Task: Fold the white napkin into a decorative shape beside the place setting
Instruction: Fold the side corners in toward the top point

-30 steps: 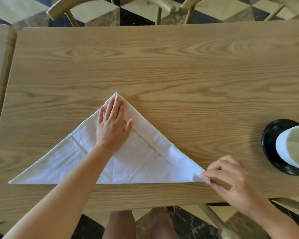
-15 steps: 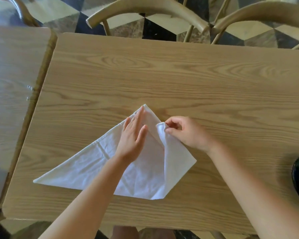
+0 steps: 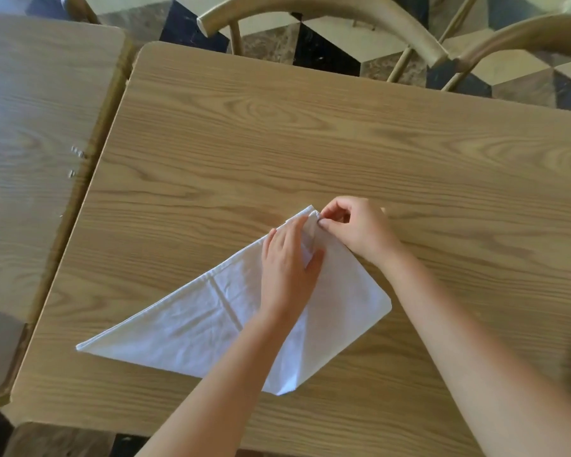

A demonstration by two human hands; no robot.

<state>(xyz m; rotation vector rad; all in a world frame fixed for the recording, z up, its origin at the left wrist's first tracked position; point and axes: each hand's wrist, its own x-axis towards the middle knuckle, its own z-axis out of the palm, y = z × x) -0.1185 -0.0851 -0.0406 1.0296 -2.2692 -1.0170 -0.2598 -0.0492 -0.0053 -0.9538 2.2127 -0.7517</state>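
The white napkin (image 3: 185,324) lies on the wooden table (image 3: 310,153) as a triangle whose right corner is folded up to the top point. Its left corner still stretches out flat toward the table's left edge. My left hand (image 3: 289,262) presses flat on the napkin's middle, fingers pointing at the apex. My right hand (image 3: 356,229) pinches the folded-over corner between thumb and fingers right at the top point, beside my left fingertips. The place setting is out of view.
A second wooden table (image 3: 30,143) adjoins on the left, with a narrow gap between. Two curved wooden chair backs (image 3: 310,14) stand beyond the far edge. Patterned floor tiles (image 3: 360,51) show behind them.
My right hand carried the napkin's right corner from the near table edge up to the top point. My left hand stayed pressed on the middle. The view swung left, and the black plate left the frame.
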